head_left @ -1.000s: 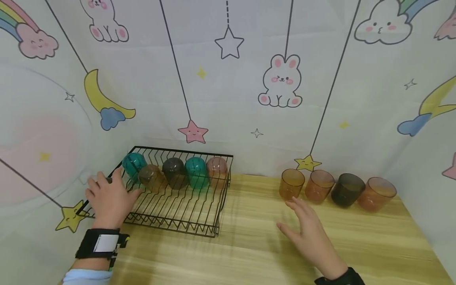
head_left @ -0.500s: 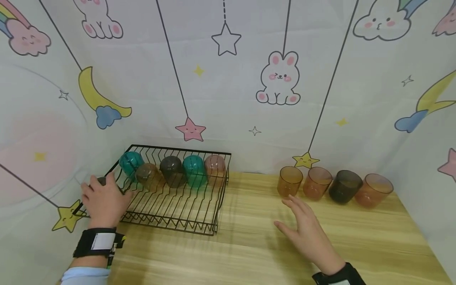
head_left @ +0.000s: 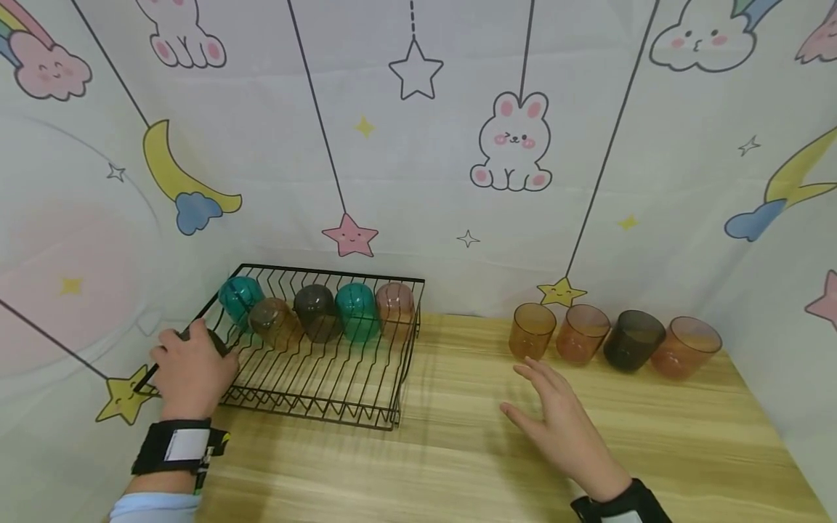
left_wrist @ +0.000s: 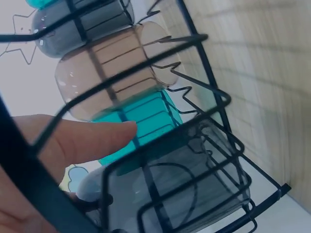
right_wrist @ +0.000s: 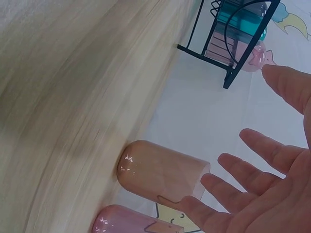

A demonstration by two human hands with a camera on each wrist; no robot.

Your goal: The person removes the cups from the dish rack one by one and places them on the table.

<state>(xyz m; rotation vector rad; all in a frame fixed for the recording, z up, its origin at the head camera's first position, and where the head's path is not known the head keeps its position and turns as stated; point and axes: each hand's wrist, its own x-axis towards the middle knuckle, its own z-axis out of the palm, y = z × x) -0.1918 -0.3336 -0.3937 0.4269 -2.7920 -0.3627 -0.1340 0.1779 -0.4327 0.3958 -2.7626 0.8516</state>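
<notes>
A black wire rack (head_left: 333, 273) stands at the left, holding several upside-down translucent cups. My left hand (head_left: 194, 374) grips a dark grey cup (head_left: 216, 341) at the rack's left end, its fingers curled over the cup's base. In the left wrist view the thumb (left_wrist: 97, 138) lies beside that grey cup (left_wrist: 177, 177), near a teal cup (left_wrist: 146, 114); the other fingers are mostly hidden. With fingers spread, my right hand (head_left: 569, 428) hovers above the table, just in front of an upright amber cup (head_left: 532, 330), holding nothing.
Beside the amber cup stand a pink cup (head_left: 582, 334), a dark cup (head_left: 633, 340) and an orange-pink cup (head_left: 686, 349). In the rack sit a brown cup (head_left: 271, 323) and another teal cup (head_left: 357, 312). A printed cloth (head_left: 425, 160) hangs behind the wooden table (head_left: 458, 450).
The left hand's fingers have drawn in around the dark grey cup, and more of that cup now shows beside them. My right hand stays nearly still; the view has shifted slightly.
</notes>
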